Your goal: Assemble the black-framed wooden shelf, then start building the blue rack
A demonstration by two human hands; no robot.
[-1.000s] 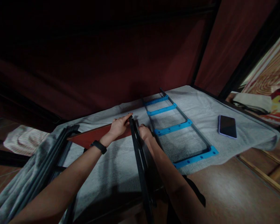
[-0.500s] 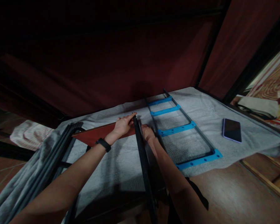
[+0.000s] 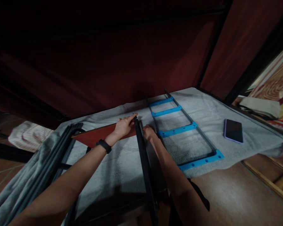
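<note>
Dim, very dim. Everything beyond the left hand point(image 3: 124, 125) sinks into near-black red. What light there is comes from far to the right of the right hand point(image 3: 149, 131), where a patterned patch point(image 3: 275, 81) glows bright. Soft shadows pool beneath both forearms on the grey towel point(image 3: 113, 163). The frame's edges bend with wide-lens stretch, and the dark corners are grainy and soft.

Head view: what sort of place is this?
Likely a dim room in a home rather than a workshop. A grey cloth is spread as a work surface. Loose furniture-like parts lie on it: a black frame with blue crosspieces and a reddish board. A phone lies nearby.
</note>
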